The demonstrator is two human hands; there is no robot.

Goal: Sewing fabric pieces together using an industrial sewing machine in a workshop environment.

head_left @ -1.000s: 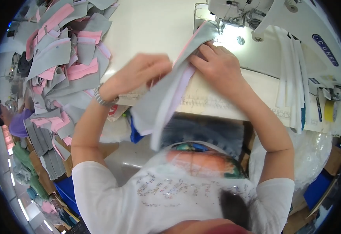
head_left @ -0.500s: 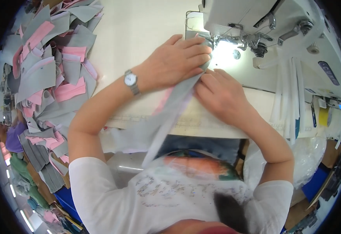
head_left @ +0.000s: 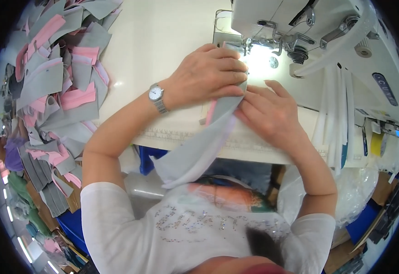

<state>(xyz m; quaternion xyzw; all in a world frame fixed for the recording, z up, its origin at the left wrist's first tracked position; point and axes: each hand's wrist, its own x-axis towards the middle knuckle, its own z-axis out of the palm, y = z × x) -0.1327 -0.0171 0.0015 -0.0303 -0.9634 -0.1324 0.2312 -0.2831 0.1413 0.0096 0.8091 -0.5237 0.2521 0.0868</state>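
Note:
A long grey fabric piece (head_left: 204, 137) with a lilac edge runs from the lit needle area of the sewing machine (head_left: 263, 43) back over the table's near edge, its loose end hanging near my shirt. My left hand (head_left: 208, 71) lies palm down on the fabric just left of the needle area, fingers stretched and pressing it flat. At the cloth's right edge, my right hand (head_left: 270, 112) is closed on it, one finger sticking out ahead; its thumb is mostly hidden. A pink strip (head_left: 211, 112) shows beneath the grey fabric, beside my left hand.
Grey and pink cut pieces (head_left: 80, 93) are heaped at the left. White strips (head_left: 332, 114) hang at the machine's right. A ruler scale (head_left: 185, 137) runs along the table's near edge. Clear plastic (head_left: 354, 192) lies lower right. Another person (head_left: 14, 153) sits far left.
The fabric's loose end has swung and settled into a smooth curve, with the pink strip now plainer underneath. Both hands have shifted slightly nearer me, the right one also outward.

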